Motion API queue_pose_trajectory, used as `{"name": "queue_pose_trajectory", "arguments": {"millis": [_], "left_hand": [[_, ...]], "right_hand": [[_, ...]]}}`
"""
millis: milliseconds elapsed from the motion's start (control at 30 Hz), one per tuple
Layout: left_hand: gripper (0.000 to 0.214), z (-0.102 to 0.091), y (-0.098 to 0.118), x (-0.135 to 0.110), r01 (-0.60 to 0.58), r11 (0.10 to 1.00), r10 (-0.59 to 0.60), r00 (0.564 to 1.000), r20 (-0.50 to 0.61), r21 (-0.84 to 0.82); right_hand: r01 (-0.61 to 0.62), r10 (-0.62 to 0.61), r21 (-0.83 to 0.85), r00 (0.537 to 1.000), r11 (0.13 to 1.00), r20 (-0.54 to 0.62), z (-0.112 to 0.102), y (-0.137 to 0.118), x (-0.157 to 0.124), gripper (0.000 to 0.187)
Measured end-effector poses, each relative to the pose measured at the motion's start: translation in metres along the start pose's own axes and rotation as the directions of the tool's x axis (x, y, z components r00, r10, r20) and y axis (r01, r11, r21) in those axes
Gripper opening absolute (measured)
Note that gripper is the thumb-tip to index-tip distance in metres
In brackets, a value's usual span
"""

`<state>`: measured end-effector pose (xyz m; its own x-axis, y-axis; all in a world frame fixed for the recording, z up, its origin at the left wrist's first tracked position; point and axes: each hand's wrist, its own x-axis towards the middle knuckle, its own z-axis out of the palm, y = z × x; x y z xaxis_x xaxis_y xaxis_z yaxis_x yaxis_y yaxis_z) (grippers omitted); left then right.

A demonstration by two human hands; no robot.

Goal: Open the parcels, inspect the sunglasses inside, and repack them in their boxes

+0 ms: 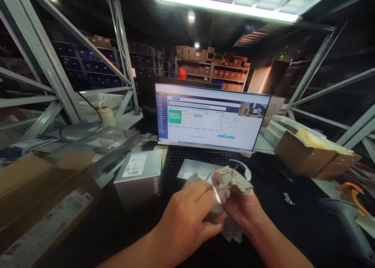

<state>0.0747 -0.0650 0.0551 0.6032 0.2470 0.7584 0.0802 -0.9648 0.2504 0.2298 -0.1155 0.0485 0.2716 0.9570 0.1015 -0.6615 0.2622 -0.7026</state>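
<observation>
Both hands meet in front of the keyboard. My right hand [249,209] is closed around a crumpled light grey cloth [233,182] with zigzag-cut edges, part of which hangs below the hands. My left hand [190,207] is closed, its fingers and thumb against a shiny, silvery piece [217,194] that meets the cloth. Most of that piece is hidden by the fingers, so its kind does not show. Just behind the hands lies an open silver-grey box part [190,169]. A white curved piece [241,167] is beside the cloth. To the left stands a silver Wakening box [146,164] with a label.
A monitor [202,125] stands behind the keyboard [175,156]. An open cardboard box [58,205] takes up the left side. On the right are a black logi mat [281,213], a barcode scanner [348,225] and a carton [307,154]. A person in red [182,72] is far back.
</observation>
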Motion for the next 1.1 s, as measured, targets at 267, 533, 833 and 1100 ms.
{"name": "queue_pose_trajectory", "arguments": {"millis": [267, 533, 833, 1100], "left_hand": [[0.009, 0.002, -0.002, 0.0, -0.024, 0.999, 0.027, 0.994, 0.103, -0.035], [0.01, 0.0, 0.007, 0.001, -0.082, 0.993, 0.087, 0.994, 0.059, -0.085], [0.015, -0.01, -0.006, 0.007, 0.1, 0.981, -0.088, 0.993, 0.077, -0.169], [0.009, -0.015, -0.006, 0.006, 0.036, 0.99, -0.032, 0.999, 0.026, -0.138]], "right_hand": [[0.359, -0.227, -0.529, 0.927, 0.769, 0.299, -0.001, -0.019, 0.0, 0.025], [0.391, -0.164, -0.642, 0.909, 0.66, 0.384, -0.008, -0.022, -0.007, 0.008], [0.305, -0.347, -0.556, 0.937, 0.773, 0.031, 0.012, -0.003, -0.009, 0.014], [0.243, -0.249, -0.2, 0.968, 0.949, -0.005, 0.012, 0.004, -0.001, 0.015]]}}
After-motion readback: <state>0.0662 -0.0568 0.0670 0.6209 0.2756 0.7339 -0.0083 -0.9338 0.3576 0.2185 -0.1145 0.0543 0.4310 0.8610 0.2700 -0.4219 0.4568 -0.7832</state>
